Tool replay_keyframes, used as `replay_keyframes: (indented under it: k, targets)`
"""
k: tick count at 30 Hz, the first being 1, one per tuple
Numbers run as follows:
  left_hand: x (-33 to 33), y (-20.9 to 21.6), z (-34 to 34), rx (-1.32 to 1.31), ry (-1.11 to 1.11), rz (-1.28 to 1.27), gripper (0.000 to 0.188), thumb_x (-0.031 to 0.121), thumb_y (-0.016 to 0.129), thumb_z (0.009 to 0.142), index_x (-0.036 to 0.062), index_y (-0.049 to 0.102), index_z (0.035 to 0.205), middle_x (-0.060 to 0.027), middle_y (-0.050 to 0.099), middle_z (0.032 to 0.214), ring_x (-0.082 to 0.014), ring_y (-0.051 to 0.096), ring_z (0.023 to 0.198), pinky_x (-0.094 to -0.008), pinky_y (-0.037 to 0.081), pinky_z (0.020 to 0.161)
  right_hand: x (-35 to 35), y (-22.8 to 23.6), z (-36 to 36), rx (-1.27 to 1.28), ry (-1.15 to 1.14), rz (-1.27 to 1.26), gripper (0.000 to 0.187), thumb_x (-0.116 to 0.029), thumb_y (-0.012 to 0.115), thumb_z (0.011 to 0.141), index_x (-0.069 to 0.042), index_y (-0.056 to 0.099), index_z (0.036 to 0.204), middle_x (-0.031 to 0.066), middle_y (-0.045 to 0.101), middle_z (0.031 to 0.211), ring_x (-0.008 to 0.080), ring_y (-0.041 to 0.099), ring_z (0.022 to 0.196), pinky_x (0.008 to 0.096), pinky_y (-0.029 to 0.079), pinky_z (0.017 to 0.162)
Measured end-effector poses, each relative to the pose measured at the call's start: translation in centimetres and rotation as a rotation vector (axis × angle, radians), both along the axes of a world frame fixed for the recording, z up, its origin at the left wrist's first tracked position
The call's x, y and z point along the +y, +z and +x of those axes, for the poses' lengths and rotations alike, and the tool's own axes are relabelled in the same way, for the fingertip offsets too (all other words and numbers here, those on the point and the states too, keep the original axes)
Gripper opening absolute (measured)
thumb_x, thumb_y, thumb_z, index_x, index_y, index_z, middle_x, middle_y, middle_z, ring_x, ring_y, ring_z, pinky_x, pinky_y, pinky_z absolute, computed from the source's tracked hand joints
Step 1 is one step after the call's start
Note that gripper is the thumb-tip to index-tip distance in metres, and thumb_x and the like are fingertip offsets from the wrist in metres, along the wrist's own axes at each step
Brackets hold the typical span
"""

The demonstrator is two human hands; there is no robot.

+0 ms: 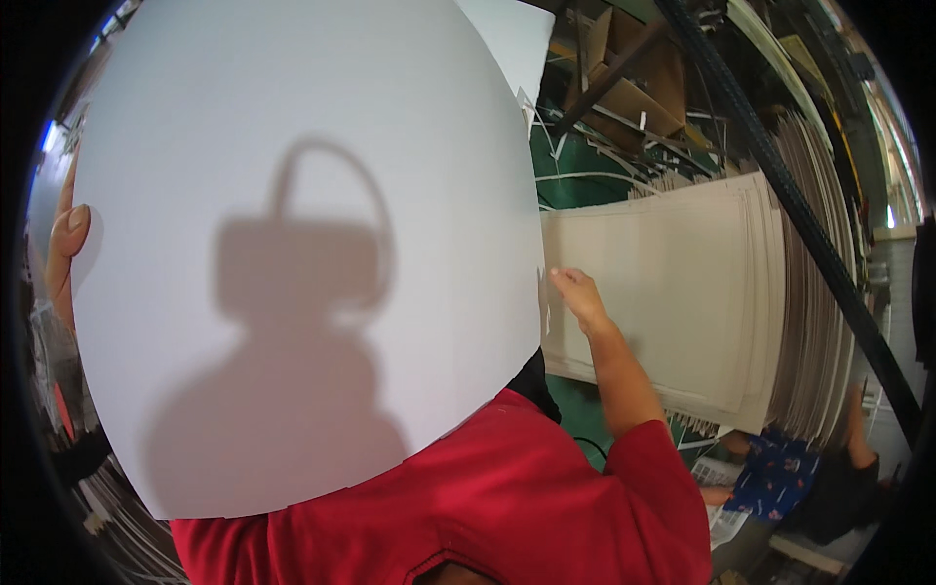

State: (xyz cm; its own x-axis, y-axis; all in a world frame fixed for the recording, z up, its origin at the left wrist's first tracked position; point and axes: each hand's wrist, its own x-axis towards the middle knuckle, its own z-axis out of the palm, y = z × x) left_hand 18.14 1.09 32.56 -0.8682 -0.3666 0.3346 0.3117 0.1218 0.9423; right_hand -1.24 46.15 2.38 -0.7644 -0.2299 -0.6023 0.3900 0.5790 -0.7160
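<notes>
Left hand (70, 239) holds one big white sheet (312, 263) by its edge; right hand (579, 295) curls near the other edge, can't tell if gripping, one card pile (682, 292) behind it

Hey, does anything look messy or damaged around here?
Somewhat messy: beyond the stack of boards, loose pale strips lie scattered near a cardboard box. The stack's right side is staggered rather than flush. The dark shape on the white sheet looks like a shadow, not a stain.
</notes>
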Motion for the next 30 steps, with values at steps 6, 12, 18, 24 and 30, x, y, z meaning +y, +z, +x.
replay_keyframes:
  k: [6, 12, 18, 24, 30]
  targets:
    - [0.3, 1.0, 0.8, 0.07, 0.039, -0.029, 0.054, 0.022, 0.045, 0.076, -0.0008, 0.041, 0.125, -0.016, 0.059, 0.105, -0.0204, 0.063, 0.086, -0.0313, 0.052, 0.075, -0.3, -1.7, 2.7, -0.334, -0.294, -0.062, 0.058, -0.055, 0.044, 0.086, -0.006, 0.05, 0.116, 0.0068, 0.055, 0.113, 0.0186, 0.046, 0.107, 0.0438, 0.03, 0.095]
    - [0.4, 1.4, 0.8, 0.023, 0.071, 0.008, 0.056, 0.023, 0.045, 0.074, -0.0011, 0.04, 0.125, -0.0159, 0.059, 0.105, -0.0203, 0.063, 0.084, -0.0307, 0.052, 0.074, 3.2, -2.8, 3.0, -0.308, -0.302, -0.405, 0.048, -0.042, 0.05, 0.087, 0.0, 0.054, 0.108, 0.008, 0.059, 0.103, 0.0188, 0.054, 0.095, 0.0374, 0.04, 0.085]
    - [0.8, 0.6, 0.8, -0.236, 0.157, 0.29, 0.058, 0.023, 0.046, 0.073, -0.0014, 0.04, 0.125, -0.0158, 0.059, 0.104, -0.0203, 0.063, 0.083, -0.0302, 0.052, 0.073, 7.5, 5.4, 2.9, 0.062, -0.624, -0.343, 0.034, -0.026, 0.055, 0.086, 0.005, 0.058, 0.097, 0.0102, 0.061, 0.089, 0.0181, 0.057, 0.078, 0.0313, 0.046, 0.07]
    - [-1.9, -7.7, 1.0, -0.506, 0.082, 0.496, 0.055, 0.018, 0.051, 0.072, -0.0015, 0.041, 0.123, -0.013, 0.059, 0.094, -0.0178, 0.061, 0.074, -0.0273, 0.051, 0.067, 15.1, 12.7, 4.1, 0.402, -0.727, 0.02, 0.034, -0.023, 0.065, 0.08, 0.008, 0.057, 0.092, 0.0104, 0.06, 0.085, 0.0162, 0.055, 0.071, 0.029, 0.045, 0.061]
    - [-5.7, -14.4, 2.8, -0.42, 0.135, 0.474, 0.05, 0.023, 0.054, 0.078, -0.0023, 0.043, 0.119, -0.0122, 0.057, 0.092, -0.0163, 0.058, 0.07, -0.0257, 0.048, 0.061, 13.4, 16.6, 1.9, 0.571, -0.754, -0.003, 0.026, -0.018, 0.064, 0.08, 0.006, 0.06, 0.088, 0.0056, 0.059, 0.078, 0.0121, 0.053, 0.068, 0.0254, 0.043, 0.062]
